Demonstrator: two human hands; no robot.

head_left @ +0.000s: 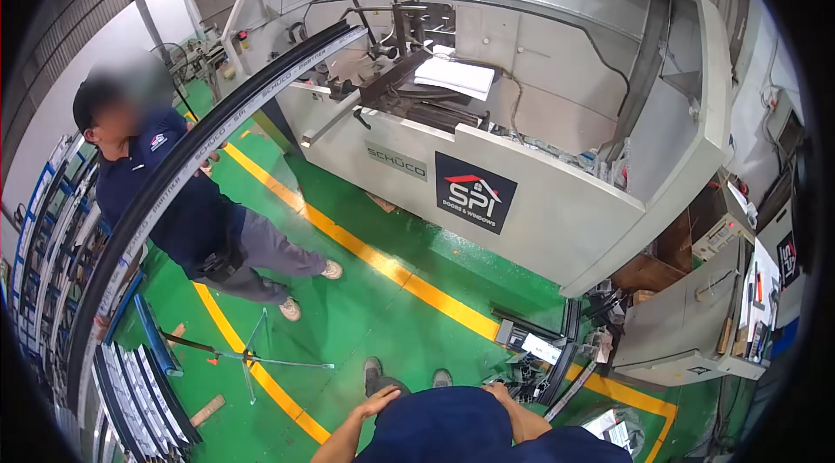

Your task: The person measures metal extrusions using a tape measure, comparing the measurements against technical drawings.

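Below, at the bottom edge of the head view, your left hand [380,399] rests on your hip with fingers loosely spread and holding nothing, while your right hand [499,392] sits at the other hip, its fingers too foreshortened to tell whether they are spread or curled; it too appears to hold nothing. Well apart from both, a long aluminium profile [187,157] printed with repeated Schüco lettering runs on a diagonal from the Schüco machine [487,176] at upper centre down to the lower left, bowed by the lens. Its long axis lies ahead and to your left, so your left hand is the nearer one. A co-worker [165,193] in a dark polo stands just behind the profile, one hand [207,166] touching it near its middle. Racked profiles [139,385] lie at lower left beside a thin metal stand [252,357] on the green floor [365,306], which a yellow line [391,271] crosses. Offcuts [539,358] lie near your right foot, and a workbench [696,324] stands at right.
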